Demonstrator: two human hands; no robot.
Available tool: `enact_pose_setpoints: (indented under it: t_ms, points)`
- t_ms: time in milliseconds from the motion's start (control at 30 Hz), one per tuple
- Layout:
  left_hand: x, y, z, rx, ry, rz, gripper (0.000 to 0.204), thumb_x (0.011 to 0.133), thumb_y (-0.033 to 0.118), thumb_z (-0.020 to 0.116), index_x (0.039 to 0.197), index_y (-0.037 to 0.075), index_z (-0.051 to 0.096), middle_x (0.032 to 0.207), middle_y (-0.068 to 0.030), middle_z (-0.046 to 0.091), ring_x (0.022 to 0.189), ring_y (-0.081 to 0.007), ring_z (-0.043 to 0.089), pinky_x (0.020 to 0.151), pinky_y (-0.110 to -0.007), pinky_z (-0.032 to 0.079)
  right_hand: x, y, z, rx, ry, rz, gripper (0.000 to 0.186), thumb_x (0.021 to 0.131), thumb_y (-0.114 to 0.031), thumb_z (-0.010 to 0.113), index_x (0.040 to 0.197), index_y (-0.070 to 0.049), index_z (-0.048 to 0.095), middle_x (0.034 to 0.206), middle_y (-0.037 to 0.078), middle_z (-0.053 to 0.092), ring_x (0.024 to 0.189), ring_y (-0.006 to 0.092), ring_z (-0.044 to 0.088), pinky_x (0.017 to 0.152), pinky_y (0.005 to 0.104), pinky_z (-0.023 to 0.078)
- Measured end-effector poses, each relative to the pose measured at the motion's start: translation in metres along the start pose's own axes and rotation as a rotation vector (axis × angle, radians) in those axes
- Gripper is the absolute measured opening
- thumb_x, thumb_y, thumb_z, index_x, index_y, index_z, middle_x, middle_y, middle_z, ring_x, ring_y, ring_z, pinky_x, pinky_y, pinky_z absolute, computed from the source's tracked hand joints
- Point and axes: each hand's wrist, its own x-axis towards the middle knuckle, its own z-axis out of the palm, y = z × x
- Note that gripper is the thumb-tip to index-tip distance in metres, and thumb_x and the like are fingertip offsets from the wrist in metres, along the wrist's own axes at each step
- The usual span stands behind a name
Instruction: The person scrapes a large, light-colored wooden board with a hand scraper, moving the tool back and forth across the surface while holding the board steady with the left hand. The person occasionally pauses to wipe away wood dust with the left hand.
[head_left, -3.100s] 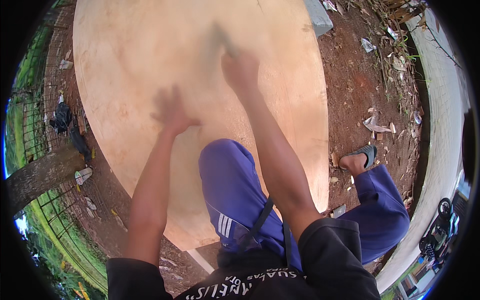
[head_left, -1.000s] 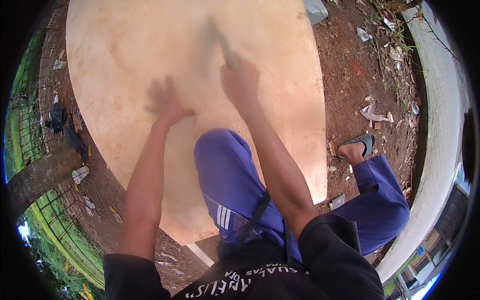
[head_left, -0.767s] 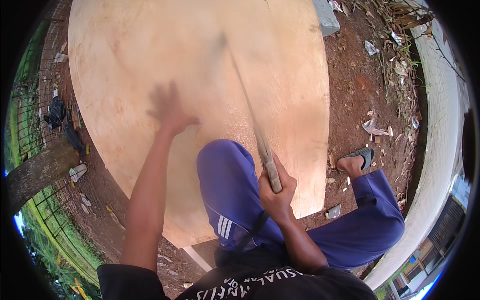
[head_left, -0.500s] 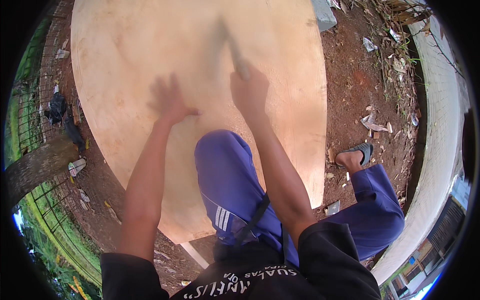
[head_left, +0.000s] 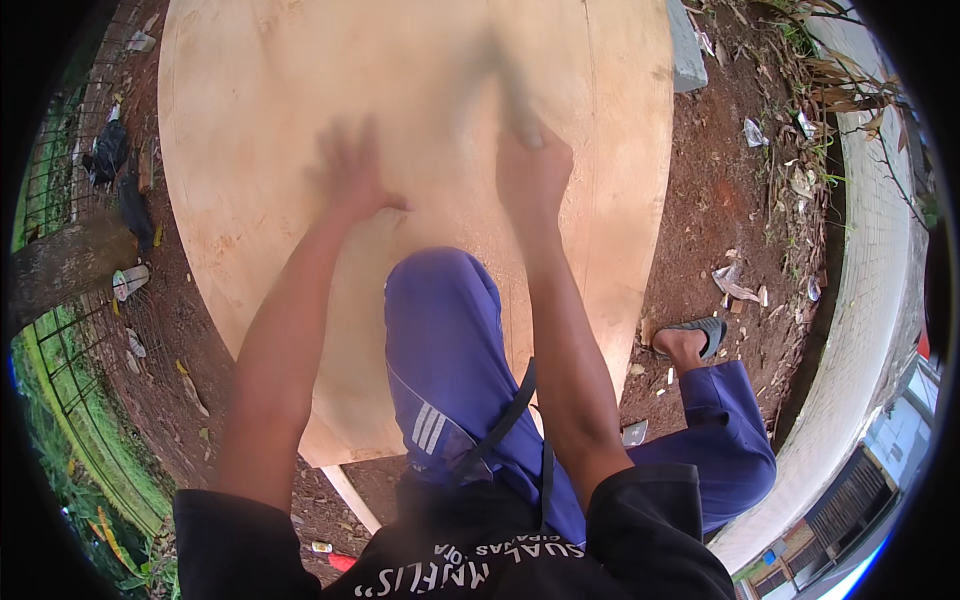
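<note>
A large pale wooden board (head_left: 270,90) lies in front of me, with my bent knee over its near part. My left hand (head_left: 350,175) rests flat on the board, fingers spread and thumb pointing right. To its right, my right hand (head_left: 535,178) is wrapped round a slim dark-handled tool (head_left: 514,95). That tool points away from me and slightly left above the board. Its far end is smeared, so I cannot tell its exact kind.
A grey block (head_left: 685,50) stands by the board's far right corner. Brown soil with litter and dry leaves runs along both sides. To the right is a pale wall (head_left: 850,290); to the left, a tree trunk (head_left: 70,265) and wire fence. My sandalled foot (head_left: 690,340) stands on the right.
The whole view has shifted a little, with the board appearing further right. My left hand stays spread on the board, and my right hand keeps hold of the tool.
</note>
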Motion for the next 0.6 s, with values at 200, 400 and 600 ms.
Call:
enact_pose_setpoints:
  t_ms: [200, 400, 600]
  points:
    - [-0.008, -0.016, -0.003, 0.006, -0.014, -0.037, 0.160, 0.048, 0.051, 0.099, 0.165, 0.026, -0.007, 0.168, -0.0237, -0.022, 0.153, -0.0478, -0.024, 0.111, -0.081, -0.005, -0.202, 0.012, -0.086, -0.014, -0.053, 0.088, 0.056, 0.088, 0.013, 0.048, 0.144, 0.010, 0.052, 0.128, 0.021, 0.069, 0.104, 0.0139, 0.069, 0.087, 0.0250, 0.053]
    - [0.006, 0.010, -0.014, -0.041, 0.015, 0.021, 0.159, 0.049, 0.049, 0.099, 0.166, 0.027, -0.007, 0.168, -0.0227, -0.022, 0.153, -0.0477, -0.023, 0.111, -0.080, -0.005, 0.037, 0.010, 0.010, 0.040, 0.078, -0.131, 0.010, 0.089, -0.001, 0.057, 0.080, 0.003, 0.056, 0.060, -0.002, 0.041, 0.055, 0.0057, 0.036, 0.049, 0.0319, 0.031]
    - [-0.011, -0.019, -0.002, -0.029, -0.021, -0.037, 0.158, 0.050, 0.050, 0.099, 0.166, 0.028, -0.006, 0.169, -0.0221, -0.022, 0.154, -0.0475, -0.022, 0.112, -0.081, -0.003, -0.135, 0.049, -0.045, -0.055, -0.001, -0.043, 0.051, 0.091, 0.005, 0.055, 0.142, 0.006, 0.057, 0.078, 0.000, 0.061, 0.066, 0.0033, 0.053, 0.058, 0.0222, 0.045]
